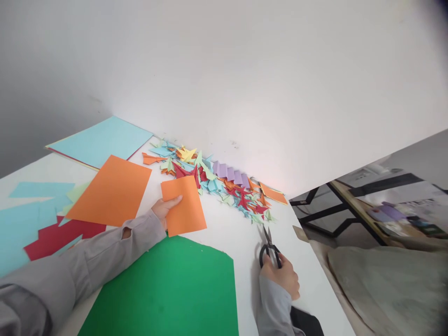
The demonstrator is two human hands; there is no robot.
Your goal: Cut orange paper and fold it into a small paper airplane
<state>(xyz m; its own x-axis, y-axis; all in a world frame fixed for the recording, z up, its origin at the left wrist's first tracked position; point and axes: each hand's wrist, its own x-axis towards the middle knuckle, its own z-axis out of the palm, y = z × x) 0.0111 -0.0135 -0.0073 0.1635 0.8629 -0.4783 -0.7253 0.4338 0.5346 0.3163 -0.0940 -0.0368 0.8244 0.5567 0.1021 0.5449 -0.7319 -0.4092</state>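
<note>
My left hand (pixel 166 208) pinches a small orange sheet of paper (pixel 185 207), thumb on top, lifting it just above the white table (pixel 231 228). My right hand (pixel 282 275) is closed round the black handles of a pair of scissors (pixel 269 247), whose blades point away toward the wall and rest on the table. A large green sheet (pixel 171 289) lies between my two arms. Both sleeves are grey.
A row of several folded paper shapes (pixel 210 177) in many colours lies along the wall. A bigger orange sheet (pixel 110 191), light blue sheets (pixel 101 140) and a red piece (pixel 59 235) lie at the left. The table's right edge drops off beside the scissors.
</note>
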